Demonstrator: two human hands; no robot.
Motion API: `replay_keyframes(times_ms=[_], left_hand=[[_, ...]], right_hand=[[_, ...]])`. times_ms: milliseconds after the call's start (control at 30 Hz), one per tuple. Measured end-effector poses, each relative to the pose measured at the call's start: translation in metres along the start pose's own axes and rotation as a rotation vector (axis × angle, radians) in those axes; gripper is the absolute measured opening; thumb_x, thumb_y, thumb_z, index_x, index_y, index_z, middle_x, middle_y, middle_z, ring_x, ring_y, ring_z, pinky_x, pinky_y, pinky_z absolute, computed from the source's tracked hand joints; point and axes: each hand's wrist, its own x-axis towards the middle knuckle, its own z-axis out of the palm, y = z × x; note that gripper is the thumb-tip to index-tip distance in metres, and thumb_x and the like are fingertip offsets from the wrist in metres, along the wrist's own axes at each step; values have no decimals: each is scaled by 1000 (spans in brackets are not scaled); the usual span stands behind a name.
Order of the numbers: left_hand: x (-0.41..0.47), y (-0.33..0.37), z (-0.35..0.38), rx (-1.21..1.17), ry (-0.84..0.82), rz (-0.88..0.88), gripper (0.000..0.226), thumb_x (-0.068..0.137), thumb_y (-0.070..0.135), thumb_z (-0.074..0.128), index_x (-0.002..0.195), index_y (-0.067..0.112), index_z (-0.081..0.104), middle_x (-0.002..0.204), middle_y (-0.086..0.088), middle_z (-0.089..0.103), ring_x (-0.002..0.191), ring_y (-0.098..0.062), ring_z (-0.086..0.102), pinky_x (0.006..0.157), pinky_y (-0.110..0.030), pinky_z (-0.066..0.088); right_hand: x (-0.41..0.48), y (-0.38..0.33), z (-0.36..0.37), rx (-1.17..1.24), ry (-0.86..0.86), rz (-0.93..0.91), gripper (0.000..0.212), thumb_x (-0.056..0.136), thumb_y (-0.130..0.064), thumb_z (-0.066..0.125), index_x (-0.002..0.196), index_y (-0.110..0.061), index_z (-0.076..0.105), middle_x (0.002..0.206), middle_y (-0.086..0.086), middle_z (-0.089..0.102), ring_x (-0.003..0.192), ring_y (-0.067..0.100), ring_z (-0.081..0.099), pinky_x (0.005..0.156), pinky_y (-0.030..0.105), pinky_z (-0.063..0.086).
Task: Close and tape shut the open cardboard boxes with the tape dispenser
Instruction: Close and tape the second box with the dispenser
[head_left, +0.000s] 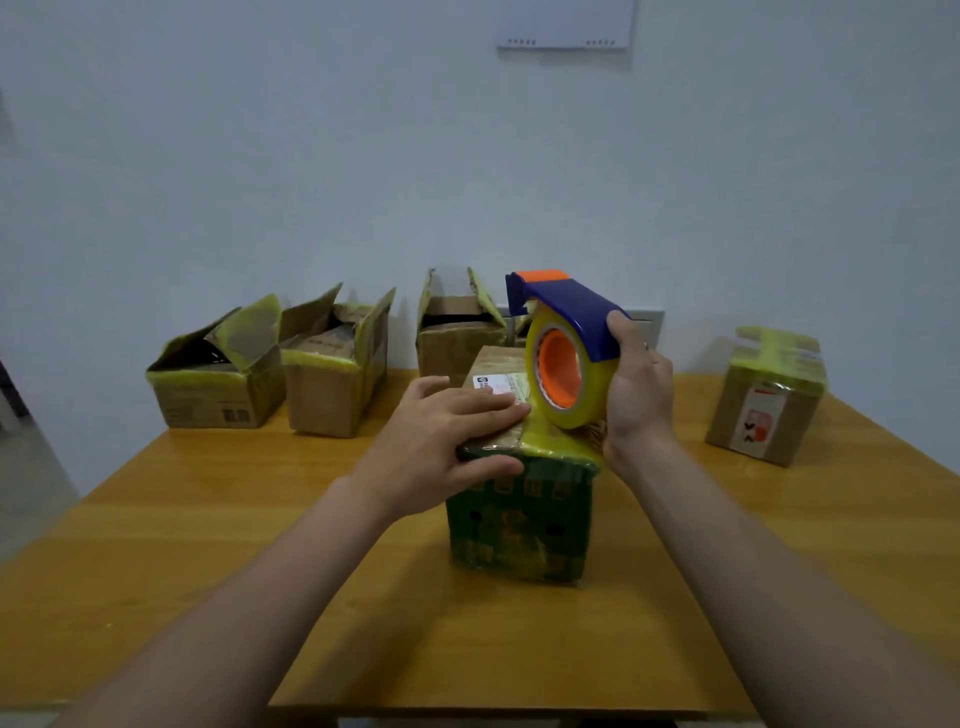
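Observation:
A closed box with a dark green front (519, 525) stands in the middle of the wooden table (208, 545). My left hand (441, 436) presses flat on its brown top, fingers straight, thumb on the front upper edge. My right hand (636, 384) grips a blue tape dispenser (566, 322) with an orange core and a yellowish roll, held upright on the box's top right. A strip of tape runs from the roll down over the box's front edge.
Three open cardboard boxes stand along the wall: one far left (218, 374), one beside it (337, 379), one behind the middle box (457, 332). A taped shut box (769, 400) sits at the right. A white panel (566, 26) hangs on the wall.

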Motion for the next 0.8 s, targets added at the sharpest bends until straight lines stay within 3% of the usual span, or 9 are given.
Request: replay_keyframes(times_ms=[167,300,433,667,800], left_hand=[[12,19,-8,49,-138,-93,77,82,88,46,149,51,47,149,16,50,130,-11,45,106,-34,41],[21,33,-2,-120,17,-261,88,66,96,42,128,42,71,136,16,62,122,-8,56,93,-38,57],[17,35,11,-142,126,-246,90,66,99,42,121,37,76,129,14,66,118,-11,57,90,-39,56],[21,49,1,1,1,-327,102,45,106,49,121,40,69,129,16,59,114,-14,55,93,-39,54],[25,61,8,53,101,-345,89,52,102,54,112,37,68,121,16,60,104,-12,57,86,-33,52]], right_hand=[[-1,2,-8,-1,-47,-6,28,103,-37,53,101,-14,69,79,-7,75,74,7,70,60,21,54],[-1,6,-14,-8,-75,2,35,104,-41,51,114,-11,67,89,-4,75,82,11,72,63,23,57],[1,9,-17,-7,-90,-10,37,105,-40,49,117,-10,66,92,-2,75,85,13,72,65,24,58],[-1,9,-16,11,-116,-19,40,105,-39,48,122,-7,64,98,2,75,88,16,71,66,25,58],[-2,7,-18,21,-122,4,41,105,-40,48,124,-8,63,100,2,75,88,13,72,66,24,58]])
